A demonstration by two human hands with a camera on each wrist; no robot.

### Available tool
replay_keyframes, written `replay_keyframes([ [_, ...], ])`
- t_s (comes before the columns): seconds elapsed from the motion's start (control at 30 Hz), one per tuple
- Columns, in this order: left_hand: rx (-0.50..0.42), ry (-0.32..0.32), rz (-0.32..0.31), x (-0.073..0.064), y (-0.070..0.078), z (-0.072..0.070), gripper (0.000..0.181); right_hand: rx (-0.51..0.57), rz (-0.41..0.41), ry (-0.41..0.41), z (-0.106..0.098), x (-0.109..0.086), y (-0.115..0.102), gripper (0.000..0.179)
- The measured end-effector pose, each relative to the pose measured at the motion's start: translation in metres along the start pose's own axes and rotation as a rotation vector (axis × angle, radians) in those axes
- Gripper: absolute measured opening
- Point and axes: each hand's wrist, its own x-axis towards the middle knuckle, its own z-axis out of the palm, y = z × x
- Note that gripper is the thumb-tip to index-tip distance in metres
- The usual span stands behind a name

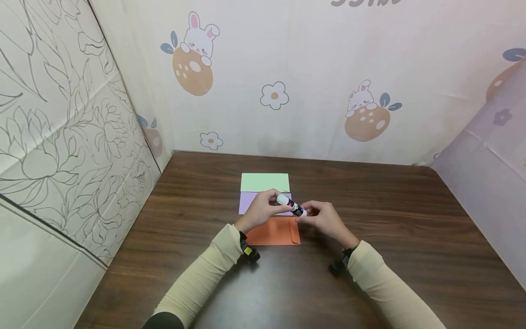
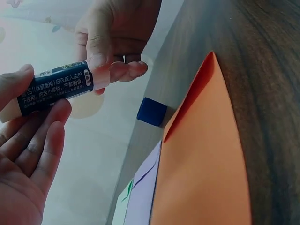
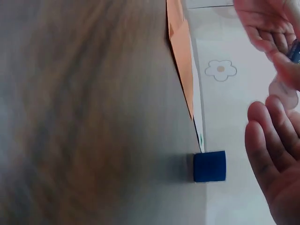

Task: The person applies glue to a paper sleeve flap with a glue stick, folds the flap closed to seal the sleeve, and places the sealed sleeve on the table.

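A glue stick (image 1: 294, 207) with a dark blue label and pale ends slants above the envelopes. My left hand (image 1: 263, 210) holds it by the labelled barrel between thumb and fingers. At its other end, my right hand (image 1: 326, 220) pinches the pale, translucent part, as the left wrist view shows. Beneath the hands lies an orange envelope (image 1: 273, 233), its flap lifted slightly at the right end. A purple envelope (image 1: 246, 203), partly covered by the left hand, and a green envelope (image 1: 265, 182) lie beyond it in a column.
A small dark blue block-like piece (image 2: 151, 111) stands on the table near the orange envelope's flap; the right hand hides it in the head view. The brown wooden table (image 1: 394, 201) meets a patterned curtain (image 1: 312, 123) behind and a flower-drawn panel (image 1: 74, 137) at left.
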Motion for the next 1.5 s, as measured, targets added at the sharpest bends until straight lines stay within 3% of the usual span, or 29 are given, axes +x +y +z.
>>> replay_keyframes([
  [0.07, -0.008, -0.008, 0.007, 0.000, 0.000, -0.001, 0.024, 0.032, -0.005, -0.056, -0.003, 0.001, -0.001, 0.029],
  [0.23, -0.010, -0.038, 0.015, 0.000, -0.002, -0.004, 0.026, 0.138, -0.014, -0.287, -0.014, 0.004, 0.000, 0.030],
  [0.33, -0.014, -0.045, 0.011, 0.000, -0.003, -0.004, 0.026, 0.164, -0.017, -0.358, -0.018, 0.005, 0.002, 0.030],
  [0.43, -0.016, -0.043, 0.014, -0.001, -0.001, -0.005, 0.025, 0.159, -0.020, -0.354, -0.019, 0.006, 0.003, 0.028],
  [0.7, -0.057, 0.016, -0.020, -0.001, 0.002, 0.002, 0.023, 0.007, 0.012, -0.129, -0.011, 0.007, 0.000, 0.026],
  [0.83, -0.067, 0.051, -0.031, -0.002, 0.002, 0.006, 0.025, -0.025, 0.026, -0.082, -0.008, 0.006, -0.002, 0.025],
  [0.97, -0.087, 0.069, -0.026, -0.003, -0.001, 0.007, 0.024, 0.013, 0.028, -0.159, -0.009, 0.007, -0.004, 0.025],
  [1.17, -0.112, 0.020, 0.002, -0.004, -0.003, 0.001, 0.021, 0.146, 0.004, -0.405, -0.019, 0.006, -0.007, 0.031],
  [1.27, -0.101, -0.006, 0.004, -0.004, 0.000, -0.003, 0.021, 0.169, -0.030, -0.487, -0.025, 0.006, -0.008, 0.035],
  [1.37, -0.090, -0.023, 0.006, -0.003, 0.001, -0.006, 0.021, 0.169, -0.044, -0.498, -0.027, 0.007, -0.008, 0.034],
  [1.5, -0.076, -0.014, -0.007, -0.004, 0.003, -0.005, 0.022, 0.140, -0.040, -0.415, -0.023, 0.007, -0.008, 0.028],
])
